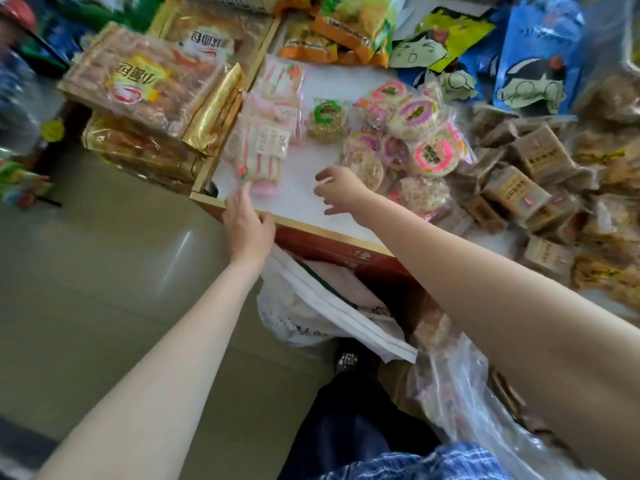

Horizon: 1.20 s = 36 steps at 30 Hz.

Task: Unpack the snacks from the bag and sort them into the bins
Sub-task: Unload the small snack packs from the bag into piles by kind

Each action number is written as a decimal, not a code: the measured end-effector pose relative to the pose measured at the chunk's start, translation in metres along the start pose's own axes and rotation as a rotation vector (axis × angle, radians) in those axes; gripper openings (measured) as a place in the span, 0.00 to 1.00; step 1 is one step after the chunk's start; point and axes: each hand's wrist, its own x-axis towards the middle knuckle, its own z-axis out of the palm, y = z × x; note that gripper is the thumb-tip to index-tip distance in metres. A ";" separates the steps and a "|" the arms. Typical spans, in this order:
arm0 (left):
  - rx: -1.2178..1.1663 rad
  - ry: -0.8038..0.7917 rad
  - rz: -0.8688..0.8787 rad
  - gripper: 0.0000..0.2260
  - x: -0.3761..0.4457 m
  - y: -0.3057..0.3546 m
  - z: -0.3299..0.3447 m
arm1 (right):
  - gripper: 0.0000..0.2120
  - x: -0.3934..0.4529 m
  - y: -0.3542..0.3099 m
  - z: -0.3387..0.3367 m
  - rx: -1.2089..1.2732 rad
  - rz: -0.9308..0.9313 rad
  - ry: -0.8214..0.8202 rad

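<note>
Small snack shop, wood-edged white display table (311,223) heaped with many identical wrapped round rice cakes (412,133), brown square packets (540,161), gold-trimmed bread bags (145,88) far left

- The desk (304,202) has a white top with a wooden rim; its front below the rim is red.
- Pink-striped packets (266,133) in clear wrap lie near its left edge.
- Just beside them lies one round cake with a green label (327,119).
- A heap of round cakes with pink and purple labels (412,136) sits right of that (in clear bags).
- Brown wrapped blocks (530,174) spread over the right side.
- Orange and green bags (332,32) and blue cartoon bags (533,53) lie at the far edge.
- Gold-edged bread packs (145,81) are stacked left of the rim.
</note>
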 end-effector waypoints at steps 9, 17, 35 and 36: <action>0.524 -0.413 0.111 0.23 0.025 -0.005 0.040 | 0.27 0.018 0.048 -0.024 -0.985 -0.152 0.120; 0.609 -0.422 0.147 0.22 0.064 0.003 0.028 | 0.33 0.032 0.050 -0.038 -0.988 -0.199 0.093; 0.385 -0.553 0.730 0.19 -0.131 0.090 0.115 | 0.18 -0.175 0.216 -0.137 -0.738 -0.304 0.509; 0.362 -0.615 0.797 0.20 -0.151 0.096 0.124 | 0.17 -0.198 0.238 -0.143 -0.706 -0.271 0.533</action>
